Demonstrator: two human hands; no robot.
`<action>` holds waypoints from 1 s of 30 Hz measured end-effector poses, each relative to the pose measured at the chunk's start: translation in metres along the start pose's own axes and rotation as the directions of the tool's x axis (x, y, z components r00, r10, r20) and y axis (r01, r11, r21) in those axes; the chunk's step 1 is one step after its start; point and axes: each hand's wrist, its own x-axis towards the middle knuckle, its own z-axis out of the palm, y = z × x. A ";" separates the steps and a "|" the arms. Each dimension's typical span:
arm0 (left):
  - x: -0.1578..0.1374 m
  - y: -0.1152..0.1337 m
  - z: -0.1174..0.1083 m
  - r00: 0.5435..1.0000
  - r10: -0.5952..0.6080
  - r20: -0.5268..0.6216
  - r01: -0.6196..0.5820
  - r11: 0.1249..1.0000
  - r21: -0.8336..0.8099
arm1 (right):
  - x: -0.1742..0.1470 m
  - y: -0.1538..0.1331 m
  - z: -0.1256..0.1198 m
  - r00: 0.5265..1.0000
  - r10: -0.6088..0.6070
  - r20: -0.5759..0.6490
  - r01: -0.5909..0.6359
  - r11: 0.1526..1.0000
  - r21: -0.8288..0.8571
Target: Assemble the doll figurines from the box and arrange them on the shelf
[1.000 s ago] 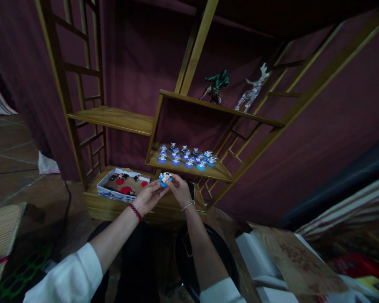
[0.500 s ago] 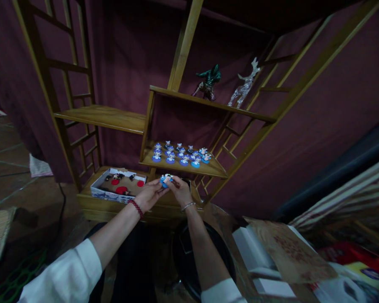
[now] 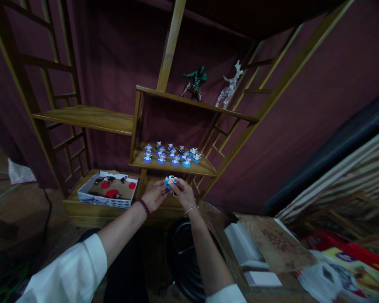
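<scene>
Between my hands is a small blue-and-white figurine [image 3: 170,182] on a blue base. The fingers of my left hand [image 3: 154,195] grip it from the left, below the shelf edge. My right hand [image 3: 185,194] pinches its right side. Just above, several similar figurines [image 3: 176,160] stand in rows on a wooden shelf [image 3: 202,168], with purple, blue and dark bases. To the left of my hands, a shallow cardboard box [image 3: 104,201] holds several small dark figures and red discs.
A dark green figure [image 3: 196,82] and a clear deer statuette [image 3: 230,86] stand on the upper shelf. Below my right arm is a round black stool-like object [image 3: 189,269]. White boxes [image 3: 244,244], brown cardboard [image 3: 276,244] and a plastic bag [image 3: 322,277] lie at lower right.
The view has turned to the right, so the shelf and box appear further left. Both hands still hold the figurine, now slightly farther right relative to the box.
</scene>
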 end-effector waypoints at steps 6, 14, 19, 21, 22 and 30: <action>0.009 -0.009 0.015 0.999 -0.011 0.031 0.011 1.000 0.000 | 0.000 0.003 -0.019 1.000 -0.006 -0.006 0.006 1.000 0.008; 0.021 -0.023 0.032 0.998 -0.020 0.059 0.018 0.999 0.037 | -0.003 -0.005 -0.039 0.999 -0.029 -0.032 0.029 0.999 -0.016; 0.021 -0.026 0.045 0.996 -0.028 0.081 0.019 0.993 0.112 | -0.001 -0.004 -0.050 0.997 0.001 -0.079 0.000 1.000 0.025; 0.021 -0.026 0.049 0.995 -0.035 0.089 0.023 0.991 0.135 | 0.001 -0.003 -0.056 0.994 0.019 -0.109 -0.013 0.999 0.052; 0.021 -0.027 0.051 0.995 -0.038 0.094 0.024 0.989 0.145 | 0.002 -0.002 -0.059 0.992 0.027 -0.125 -0.020 0.998 0.057; 0.028 -0.034 0.070 0.989 -0.019 0.145 -0.018 0.968 0.249 | 0.014 -0.004 -0.087 0.976 0.027 -0.215 -0.034 0.999 -0.030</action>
